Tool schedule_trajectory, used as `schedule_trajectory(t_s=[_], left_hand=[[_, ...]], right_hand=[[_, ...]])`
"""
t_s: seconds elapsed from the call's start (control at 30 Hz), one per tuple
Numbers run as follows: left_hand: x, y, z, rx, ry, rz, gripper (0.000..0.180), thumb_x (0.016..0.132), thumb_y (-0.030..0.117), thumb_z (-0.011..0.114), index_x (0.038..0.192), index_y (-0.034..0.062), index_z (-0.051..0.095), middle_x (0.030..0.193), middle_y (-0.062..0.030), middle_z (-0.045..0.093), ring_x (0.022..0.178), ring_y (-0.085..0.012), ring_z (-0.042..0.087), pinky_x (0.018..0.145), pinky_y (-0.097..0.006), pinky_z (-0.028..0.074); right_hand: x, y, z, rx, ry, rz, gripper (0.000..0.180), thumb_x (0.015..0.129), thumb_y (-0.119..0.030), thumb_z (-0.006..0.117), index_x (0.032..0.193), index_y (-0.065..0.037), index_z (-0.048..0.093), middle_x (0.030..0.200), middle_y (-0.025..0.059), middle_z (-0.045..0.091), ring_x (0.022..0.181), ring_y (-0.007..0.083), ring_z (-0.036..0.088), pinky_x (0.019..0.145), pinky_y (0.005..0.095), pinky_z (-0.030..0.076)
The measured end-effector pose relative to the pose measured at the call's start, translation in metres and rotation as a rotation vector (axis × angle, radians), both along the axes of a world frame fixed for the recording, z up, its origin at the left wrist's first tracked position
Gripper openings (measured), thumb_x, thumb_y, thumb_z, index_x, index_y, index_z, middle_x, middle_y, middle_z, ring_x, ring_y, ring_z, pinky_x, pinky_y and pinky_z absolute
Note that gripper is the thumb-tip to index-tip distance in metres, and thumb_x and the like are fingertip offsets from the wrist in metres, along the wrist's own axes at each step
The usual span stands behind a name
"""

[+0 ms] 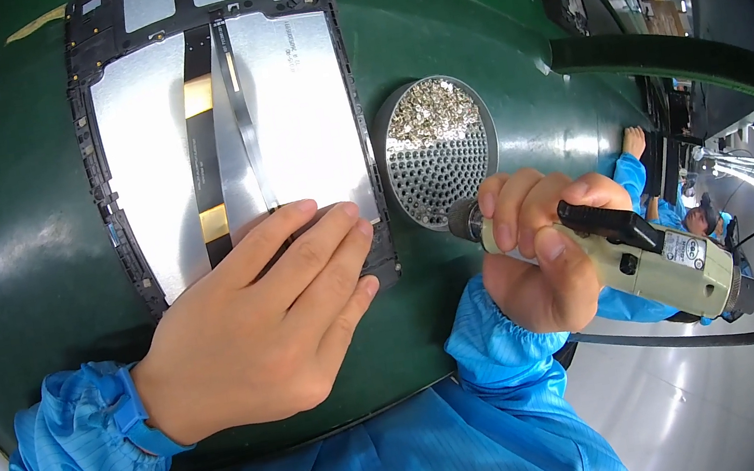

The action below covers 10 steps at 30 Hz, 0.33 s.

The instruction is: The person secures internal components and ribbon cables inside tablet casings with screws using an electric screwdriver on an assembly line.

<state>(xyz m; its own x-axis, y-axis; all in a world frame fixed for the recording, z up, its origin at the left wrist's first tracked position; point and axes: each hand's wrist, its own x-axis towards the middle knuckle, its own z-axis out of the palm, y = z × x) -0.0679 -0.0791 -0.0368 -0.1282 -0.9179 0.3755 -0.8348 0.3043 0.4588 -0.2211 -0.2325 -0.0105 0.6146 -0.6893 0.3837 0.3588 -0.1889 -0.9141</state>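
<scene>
An opened tablet body (300, 110) with silver battery plates, a dark frame and flat ribbon cables lies on the green bench. My left hand (248, 318) rests flat over its near end, fingers stretched out and covering part of it. In my right hand (543, 240) is a beige electric screwdriver (669, 265), gripped around its body near the nose, with its black lever on top. The screwdriver's nose is at the near rim of a round screw tray (492, 145); its bit is hidden. Small silver screws (436, 110) heap at the tray's far side, above rows of holes.
The green bench top (20, 260) surrounds the tablet. A cable (675, 337) runs from the screwdriver's rear. A dark green curved bar (672, 60) arches at the right. Beyond it, another person in blue (631, 173) sits with a hand at the bench edge.
</scene>
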Motion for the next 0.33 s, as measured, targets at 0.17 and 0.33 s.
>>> schedule_trajectory(t_s=[0.17, 0.33], left_hand=[[-0.0001, 0.0009, -0.0003, -0.021, 0.009, 0.010, 0.021, 0.070, 0.007, 0.065, 0.089, 0.0000, 0.068, 0.110, -0.0200, 0.063, 0.109, -0.0328, 0.058, 0.098, -0.045, 0.043], [0.0024, 0.0091, -0.0052, -0.106, 0.020, 0.009, 0.020, 0.068, 0.012, 0.069, 0.082, -0.0025, 0.068, 0.108, -0.0198, 0.064, 0.105, -0.0341, 0.060, 0.097, -0.046, 0.045]], right_hand=[[0.0012, 0.0010, -0.0005, -0.030, -0.004, 0.003, 0.035, 0.076, -0.001, 0.058, 0.108, -0.004, 0.045, 0.065, 0.0105, 0.051, 0.057, 0.0209, 0.050, 0.060, 0.0400, 0.044], [0.0038, 0.0088, 0.0030, -0.004, -0.011, -0.031, 0.035, 0.077, -0.003, 0.059, 0.109, -0.004, 0.045, 0.066, 0.0103, 0.051, 0.058, 0.0204, 0.051, 0.061, 0.0402, 0.045]])
